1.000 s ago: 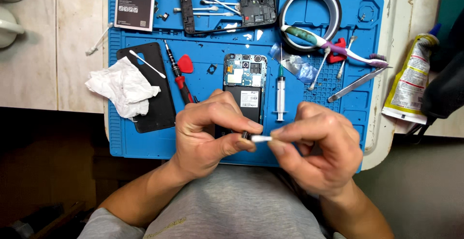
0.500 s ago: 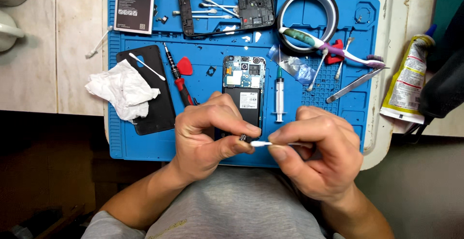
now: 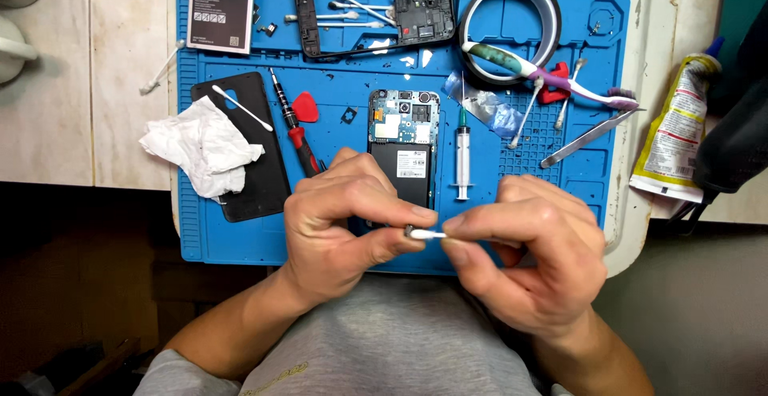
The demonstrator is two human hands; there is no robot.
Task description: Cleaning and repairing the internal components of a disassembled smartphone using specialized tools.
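Observation:
My left hand [image 3: 344, 220] pinches a tiny dark part [image 3: 410, 230] between thumb and forefinger, just in front of the near edge of the blue work mat [image 3: 240, 240]. My right hand [image 3: 532, 256] holds a cotton swab [image 3: 428, 235] whose white tip touches that small part. Just beyond my fingers lies an opened phone body [image 3: 404, 152] with its circuit board and black battery showing. A syringe [image 3: 462, 156] lies to the right of the phone.
On the mat: a black back cover [image 3: 260, 176] with a swab on it, crumpled tissue [image 3: 200, 146], a red screwdriver [image 3: 294, 128], a phone frame [image 3: 308, 12] holding swabs, a battery [image 3: 222, 8], a tape roll [image 3: 550, 20], a toothbrush [image 3: 544, 72], tweezers [image 3: 588, 138]. A glue tube [image 3: 672, 136] lies right of the mat.
The swab tip has moved slightly left onto the small part; both hands stay almost in the same place.

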